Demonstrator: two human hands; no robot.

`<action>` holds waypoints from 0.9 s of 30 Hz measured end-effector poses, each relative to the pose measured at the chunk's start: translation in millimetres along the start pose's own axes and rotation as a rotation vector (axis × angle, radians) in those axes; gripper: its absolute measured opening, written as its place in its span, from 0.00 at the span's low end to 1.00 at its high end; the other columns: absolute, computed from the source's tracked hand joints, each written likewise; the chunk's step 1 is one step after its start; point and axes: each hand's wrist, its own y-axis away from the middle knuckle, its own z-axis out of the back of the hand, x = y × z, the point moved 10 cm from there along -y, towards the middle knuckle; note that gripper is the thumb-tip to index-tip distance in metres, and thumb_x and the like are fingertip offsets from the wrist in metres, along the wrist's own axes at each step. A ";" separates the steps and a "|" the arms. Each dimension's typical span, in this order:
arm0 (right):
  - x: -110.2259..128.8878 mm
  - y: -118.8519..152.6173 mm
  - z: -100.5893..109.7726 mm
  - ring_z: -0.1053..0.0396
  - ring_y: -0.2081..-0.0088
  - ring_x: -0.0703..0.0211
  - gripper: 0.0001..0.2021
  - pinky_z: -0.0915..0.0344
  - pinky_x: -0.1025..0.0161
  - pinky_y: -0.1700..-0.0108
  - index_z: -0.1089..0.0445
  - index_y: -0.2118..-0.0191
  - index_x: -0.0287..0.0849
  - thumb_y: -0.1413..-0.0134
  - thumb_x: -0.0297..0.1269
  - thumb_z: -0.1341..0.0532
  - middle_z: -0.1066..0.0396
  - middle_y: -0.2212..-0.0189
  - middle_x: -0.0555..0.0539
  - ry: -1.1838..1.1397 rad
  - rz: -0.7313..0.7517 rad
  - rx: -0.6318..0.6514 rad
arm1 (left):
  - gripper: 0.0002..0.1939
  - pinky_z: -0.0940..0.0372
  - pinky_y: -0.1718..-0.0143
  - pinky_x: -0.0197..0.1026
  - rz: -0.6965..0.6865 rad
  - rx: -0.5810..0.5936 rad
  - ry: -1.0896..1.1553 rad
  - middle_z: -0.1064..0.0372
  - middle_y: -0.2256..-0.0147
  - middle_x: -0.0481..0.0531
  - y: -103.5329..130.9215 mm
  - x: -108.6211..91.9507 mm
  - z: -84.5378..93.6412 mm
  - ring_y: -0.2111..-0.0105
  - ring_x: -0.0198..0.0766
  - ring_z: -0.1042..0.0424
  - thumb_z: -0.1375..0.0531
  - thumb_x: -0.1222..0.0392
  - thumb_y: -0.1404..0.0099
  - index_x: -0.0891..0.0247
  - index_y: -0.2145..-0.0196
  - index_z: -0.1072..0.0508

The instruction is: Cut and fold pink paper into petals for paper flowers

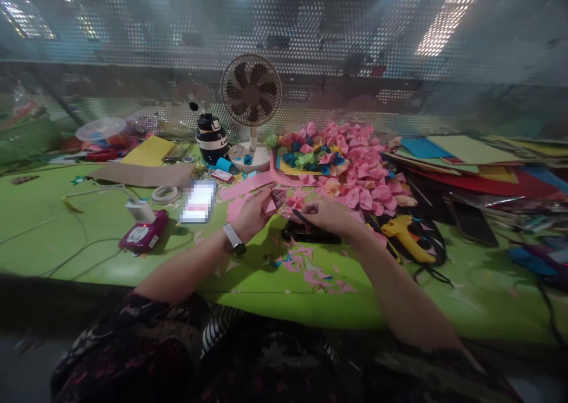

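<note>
My left hand [254,218], with a watch on the wrist, is closed on a small piece of pink paper [268,204]. My right hand [326,215] grips a slim, dark, pointed tool [300,216], its tip reaching toward the paper; its exact kind cannot be made out. Between and beyond the hands lies a pink paper flower [295,202]. Below my right hand rests a black object [317,234], partly hidden. Pink paper scraps [310,267] are scattered nearer to me. Behind the hands rises a heap of pink paper flowers [355,181].
To the left are a phone with a lit screen [198,202], a roll of tape [165,194] and a purple power socket [142,235]. A fan [252,90] and a black bottle [212,141] stand behind. At right lie a yellow glue gun [409,238], a dark phone [473,222] and coloured sheets [470,151].
</note>
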 end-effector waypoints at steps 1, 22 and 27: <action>-0.1 0.6 -0.2 0.41 0.78 0.65 0.26 0.49 0.64 0.74 0.31 0.79 0.41 0.57 0.63 0.35 0.33 0.82 0.51 -0.007 -0.002 0.013 | 0.09 0.29 0.64 0.34 -0.016 0.004 0.001 0.21 0.58 0.55 -2.1 -2.4 0.8 0.62 0.34 0.23 0.43 0.63 0.30 0.66 0.60 0.22; -100.5 -13.1 76.3 0.28 0.64 0.54 0.16 0.43 0.62 0.68 0.24 0.66 0.41 0.42 0.50 0.40 0.22 0.65 0.42 0.683 -0.358 -0.180 | 0.16 0.37 0.75 0.35 -0.202 0.130 -0.651 0.24 0.75 0.52 -16.2 -20.8 7.9 0.79 0.31 0.32 0.28 0.49 0.48 0.64 0.67 0.17; -111.3 -7.8 81.5 0.27 0.54 0.47 0.19 0.36 0.61 0.64 0.25 0.55 0.39 0.45 0.48 0.36 0.24 0.53 0.38 0.734 -0.463 -0.196 | 0.19 0.31 0.61 0.38 -0.246 0.179 -0.499 0.21 0.67 0.56 -9.0 -22.7 -3.9 0.68 0.35 0.25 0.27 0.49 0.48 0.66 0.65 0.18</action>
